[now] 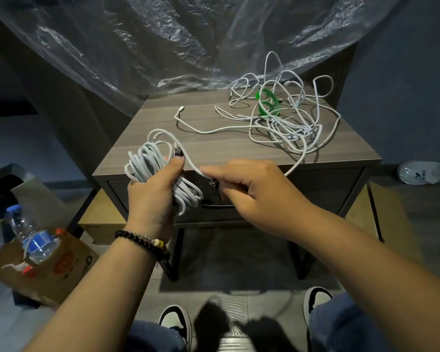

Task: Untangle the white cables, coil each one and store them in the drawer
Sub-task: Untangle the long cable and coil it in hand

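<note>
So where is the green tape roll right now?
In the head view, the green tape roll sits at the back right of the wooden nightstand, inside the tangle of white cables, away from both hands.

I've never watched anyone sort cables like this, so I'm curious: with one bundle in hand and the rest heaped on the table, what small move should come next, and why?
Probably another wrap: the right hand pinches the loose strand and should carry it round the coil that the left hand grips. That strand runs on to the tangled pile on the table, so this cable isn't fully wound, and the drawer is shut.
</note>
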### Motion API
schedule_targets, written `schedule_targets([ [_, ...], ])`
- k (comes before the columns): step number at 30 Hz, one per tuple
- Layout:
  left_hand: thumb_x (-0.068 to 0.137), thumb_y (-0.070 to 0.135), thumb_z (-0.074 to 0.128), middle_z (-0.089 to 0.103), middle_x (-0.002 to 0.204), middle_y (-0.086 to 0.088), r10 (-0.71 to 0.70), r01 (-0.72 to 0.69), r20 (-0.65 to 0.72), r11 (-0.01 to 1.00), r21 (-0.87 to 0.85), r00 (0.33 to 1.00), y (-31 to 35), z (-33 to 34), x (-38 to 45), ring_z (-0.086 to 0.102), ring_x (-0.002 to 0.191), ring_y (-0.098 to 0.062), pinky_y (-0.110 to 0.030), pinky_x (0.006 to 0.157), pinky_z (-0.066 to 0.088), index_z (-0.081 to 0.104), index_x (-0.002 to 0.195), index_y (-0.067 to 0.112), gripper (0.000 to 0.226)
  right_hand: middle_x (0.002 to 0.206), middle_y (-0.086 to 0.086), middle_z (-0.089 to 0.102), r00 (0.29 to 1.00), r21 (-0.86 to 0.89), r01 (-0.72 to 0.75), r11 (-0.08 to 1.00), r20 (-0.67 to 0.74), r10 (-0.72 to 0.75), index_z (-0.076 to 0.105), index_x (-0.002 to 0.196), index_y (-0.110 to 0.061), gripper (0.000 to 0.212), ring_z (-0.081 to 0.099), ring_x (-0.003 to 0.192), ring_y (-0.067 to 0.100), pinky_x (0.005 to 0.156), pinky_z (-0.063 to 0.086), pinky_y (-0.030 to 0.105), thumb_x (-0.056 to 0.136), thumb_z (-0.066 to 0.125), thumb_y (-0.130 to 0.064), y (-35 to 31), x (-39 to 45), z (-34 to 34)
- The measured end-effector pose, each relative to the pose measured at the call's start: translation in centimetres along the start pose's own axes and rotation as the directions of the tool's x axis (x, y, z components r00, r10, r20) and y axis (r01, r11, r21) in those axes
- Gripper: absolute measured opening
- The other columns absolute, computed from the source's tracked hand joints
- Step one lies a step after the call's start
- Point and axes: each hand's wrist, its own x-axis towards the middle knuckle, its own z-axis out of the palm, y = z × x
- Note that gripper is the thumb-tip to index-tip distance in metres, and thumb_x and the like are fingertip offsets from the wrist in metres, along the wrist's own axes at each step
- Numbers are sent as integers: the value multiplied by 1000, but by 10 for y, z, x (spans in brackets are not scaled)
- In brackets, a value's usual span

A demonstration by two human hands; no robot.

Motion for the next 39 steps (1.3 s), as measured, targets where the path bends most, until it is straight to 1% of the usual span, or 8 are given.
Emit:
schedule_targets([
  [4,80,21,71,66,107,-17,-61,65,60,995,-74,996,-3,2,0,65,95,-29,-38,82,56,61,117,-4,45,75,-11,56,1000,-2,17,1000,14,-17,68,119,-19,47,60,74,17,71,52,43,79,47,-8,3,1,-1],
  [8,85,19,61,59,79,-9,-104,140,193,973,-186,976,1,2,1,60,68,-18,-29,63,55,63,86,8,11,74,-11,53,999,-43,9,999,38,-7,67,121,-23,51,59,75,20,71,52,46,78,43,-10,4,0,-3],
  [14,83,23,60,68,67,1,-71,111,265,984,-138,961,1,-1,0,63,57,-11,-28,59,55,75,61,17,27,77,-10,50,995,-142,66,988,85,-54,65,124,-27,47,58,74,23,65,51,46,84,44,-14,1,0,-3],
  [18,67,31,80,64,70,4,-45,77,252,990,-120,967,-3,-3,3,60,61,-10,-30,59,54,71,64,20,14,81,-3,60,983,-261,162,952,124,-133,65,124,-24,46,59,69,25,54,52,44,84,45,-16,-2,-2,-1],
  [20,58,32,89,59,72,4,-12,46,252,990,-131,968,-4,-6,7,57,64,-10,-28,58,51,66,76,21,32,81,0,62,974,-315,210,925,145,-172,65,123,-22,46,59,63,28,48,51,42,83,45,-15,-5,-3,-1],
  [27,61,10,72,49,65,-1,85,-79,123,995,-60,989,-3,-2,5,50,59,-15,-29,57,44,57,68,18,17,81,3,62,958,-373,282,884,168,-234,65,122,-17,41,57,55,29,41,47,38,84,49,-12,-12,-4,-4],
  [34,66,6,55,64,74,-4,77,-60,79,980,-189,994,5,0,12,52,57,-9,-23,55,46,66,60,16,16,84,-3,62,980,-167,195,966,78,-185,67,117,-12,34,60,72,22,59,52,43,89,48,-15,-14,-6,-1],
  [39,88,5,40,53,57,3,-57,99,113,908,-406,992,18,0,12,51,43,-4,-17,50,45,65,53,12,43,78,-13,56,990,72,77,994,114,-85,69,118,-13,34,56,73,5,70,45,20,87,53,-11,-14,-6,-3],
])
